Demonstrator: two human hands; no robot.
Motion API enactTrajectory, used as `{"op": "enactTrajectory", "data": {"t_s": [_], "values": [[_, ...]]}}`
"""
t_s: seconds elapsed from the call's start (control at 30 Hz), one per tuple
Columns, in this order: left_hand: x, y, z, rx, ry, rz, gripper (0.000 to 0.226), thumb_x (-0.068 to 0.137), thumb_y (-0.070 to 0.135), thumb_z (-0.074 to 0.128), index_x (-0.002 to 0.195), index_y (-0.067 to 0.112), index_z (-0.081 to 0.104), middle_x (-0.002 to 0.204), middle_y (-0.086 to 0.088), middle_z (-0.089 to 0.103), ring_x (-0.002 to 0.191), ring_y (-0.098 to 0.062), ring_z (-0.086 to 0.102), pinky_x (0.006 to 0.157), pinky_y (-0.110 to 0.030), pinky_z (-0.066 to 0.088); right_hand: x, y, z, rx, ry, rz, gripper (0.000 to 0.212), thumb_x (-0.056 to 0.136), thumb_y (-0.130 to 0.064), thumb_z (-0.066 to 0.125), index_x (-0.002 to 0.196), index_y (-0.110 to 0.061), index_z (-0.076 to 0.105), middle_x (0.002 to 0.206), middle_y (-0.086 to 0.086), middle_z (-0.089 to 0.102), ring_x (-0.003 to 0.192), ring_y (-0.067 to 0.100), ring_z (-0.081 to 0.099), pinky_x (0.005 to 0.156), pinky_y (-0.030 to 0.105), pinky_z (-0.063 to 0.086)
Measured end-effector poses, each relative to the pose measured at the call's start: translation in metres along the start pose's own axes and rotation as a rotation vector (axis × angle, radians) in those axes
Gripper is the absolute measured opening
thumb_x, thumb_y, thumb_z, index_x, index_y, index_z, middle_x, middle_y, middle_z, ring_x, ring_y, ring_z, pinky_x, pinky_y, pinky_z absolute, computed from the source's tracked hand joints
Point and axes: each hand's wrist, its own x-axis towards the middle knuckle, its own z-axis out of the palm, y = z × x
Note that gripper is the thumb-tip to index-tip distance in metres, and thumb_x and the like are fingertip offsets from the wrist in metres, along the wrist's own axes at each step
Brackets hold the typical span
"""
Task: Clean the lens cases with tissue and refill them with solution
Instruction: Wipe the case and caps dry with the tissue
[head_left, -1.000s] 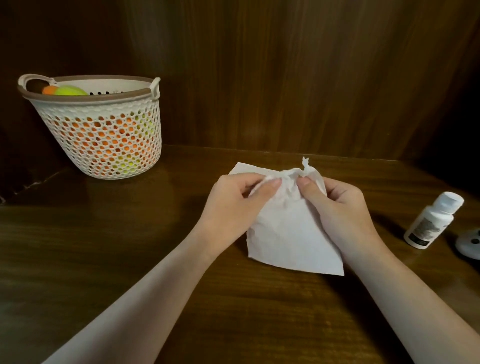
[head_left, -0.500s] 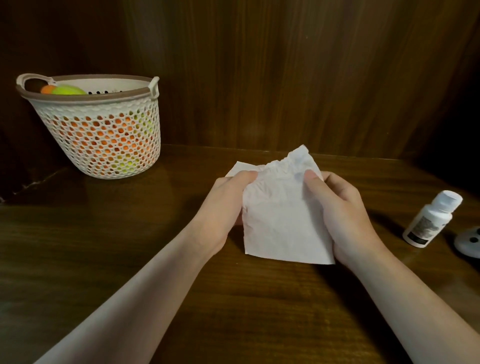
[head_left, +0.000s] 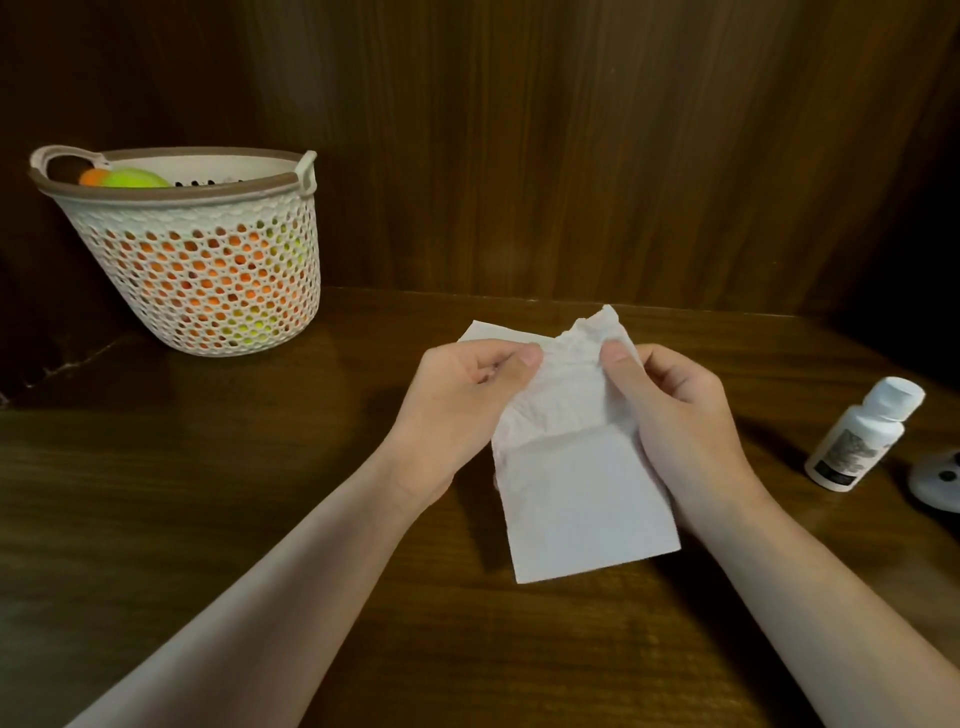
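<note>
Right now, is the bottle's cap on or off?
On. The white cap sits on top of the bottle, which stands on the table.

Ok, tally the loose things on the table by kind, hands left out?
Tissue: 1
Bottle: 1
Basket: 1
White object cut off at the right edge: 1
Total: 4

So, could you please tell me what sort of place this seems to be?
Probably a home, at a dark wooden table set against wood panelling. A white perforated basket of orange and green balls stands at the back left, and a small white bottle stands on the right. Both hands hold a tissue.
</note>
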Motion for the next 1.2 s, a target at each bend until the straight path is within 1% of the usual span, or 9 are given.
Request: {"op": "enactTrajectory", "data": {"t_s": [0.1, 0.27, 0.33, 0.43, 0.63, 0.8, 0.9, 1.03, 1.2], "values": [[0.001, 0.001, -0.003, -0.115, 0.102, -0.08, 0.027, 0.106, 0.037, 0.061, 0.11, 0.019, 0.081, 0.109, -0.002, 0.081, 0.108, -0.023, 0.076, 0.102, -0.053, 0.06, 0.002, 0.001, 0.0, 0.029, 0.05, 0.053, 0.037, 0.103, -0.05, 0.065, 0.075, -0.027, 0.072, 0.086, 0.001, 0.076, 0.09, 0.032, 0.073, 0.073, 0.047, 0.057], [0.0, 0.005, -0.003, -0.272, 0.155, -0.201, 0.029, 0.106, 0.047, 0.057, 0.129, 0.031, 0.066, 0.117, 0.008, 0.077, 0.106, -0.017, 0.078, 0.09, -0.041, 0.066, 0.005, 0.004, 0.0, -0.018, 0.104, 0.031, 0.039, 0.103, -0.056, 0.061, 0.085, -0.023, 0.073, 0.089, -0.001, 0.078, 0.092, 0.029, 0.075, 0.079, 0.047, 0.059], [0.002, 0.005, -0.003, -0.208, 0.112, -0.199, 0.05, 0.097, 0.05, 0.07, 0.142, 0.039, 0.051, 0.13, 0.007, 0.07, 0.11, -0.019, 0.075, 0.091, -0.043, 0.065, 0.008, 0.007, -0.002, -0.002, 0.159, 0.041, 0.034, 0.104, -0.055, 0.06, 0.092, -0.027, 0.074, 0.092, -0.005, 0.078, 0.095, 0.024, 0.075, 0.083, 0.046, 0.06], [0.002, 0.002, -0.002, -0.084, -0.029, -0.178, 0.084, 0.086, 0.026, 0.088, 0.148, 0.046, 0.035, 0.137, 0.0, 0.069, 0.119, -0.024, 0.071, 0.101, -0.046, 0.061, 0.011, 0.009, -0.002, 0.023, 0.235, 0.106, 0.019, 0.104, -0.049, 0.063, 0.119, -0.038, 0.066, 0.105, -0.012, 0.073, 0.101, 0.015, 0.074, 0.08, 0.04, 0.063], [0.003, -0.004, -0.001, -0.07, -0.032, -0.156, 0.068, 0.095, 0.01, 0.078, 0.143, 0.042, 0.041, 0.125, 0.001, 0.075, 0.11, -0.019, 0.076, 0.089, -0.047, 0.066, 0.008, -0.001, -0.007, 0.104, 0.152, 0.283, 0.075, 0.091, -0.044, 0.082, 0.15, -0.043, 0.036, 0.112, -0.008, 0.061, 0.096, 0.019, 0.072, 0.066, 0.033, 0.061], [0.001, -0.003, -0.004, -0.132, 0.005, -0.14, 0.084, 0.092, 0.008, 0.081, 0.152, 0.044, 0.034, 0.134, 0.004, 0.07, 0.121, -0.02, 0.07, 0.096, -0.047, 0.064, 0.009, -0.001, -0.018, 0.256, -0.079, 0.246, 0.114, 0.074, -0.006, 0.093, 0.158, -0.047, 0.028, 0.117, -0.002, 0.08, 0.097, 0.024, 0.082, 0.065, 0.045, 0.067], [0.001, -0.004, -0.007, -0.146, 0.009, -0.073, 0.089, 0.091, 0.003, 0.08, 0.152, 0.048, 0.034, 0.137, 0.006, 0.069, 0.128, -0.019, 0.067, 0.104, -0.051, 0.059, 0.008, 0.001, -0.019, 0.175, -0.069, 0.066, 0.103, 0.082, 0.002, 0.083, 0.161, -0.04, 0.032, 0.112, -0.005, 0.082, 0.104, 0.017, 0.08, 0.086, 0.05, 0.067], [0.004, -0.006, -0.011, -0.108, -0.037, -0.03, 0.088, 0.093, -0.012, 0.068, 0.156, 0.039, 0.034, 0.115, 0.003, 0.08, 0.13, -0.017, 0.064, 0.107, -0.046, 0.056, 0.008, -0.003, -0.021, 0.099, -0.117, -0.059, 0.083, 0.079, -0.01, 0.082, 0.151, -0.037, 0.05, 0.09, 0.004, 0.082, 0.107, 0.022, 0.078, 0.116, 0.062, 0.046], [0.007, -0.002, -0.01, -0.306, -0.003, -0.099, 0.08, 0.049, 0.013, 0.078, 0.12, 0.044, 0.062, 0.151, -0.015, 0.056, 0.146, -0.032, 0.049, 0.1, -0.034, 0.05, 0.011, -0.001, -0.023, 0.188, -0.092, -0.027, 0.057, 0.105, 0.007, 0.048, 0.139, -0.037, 0.06, 0.113, 0.0, 0.083, 0.12, 0.022, 0.074, 0.109, 0.057, 0.054]]}}
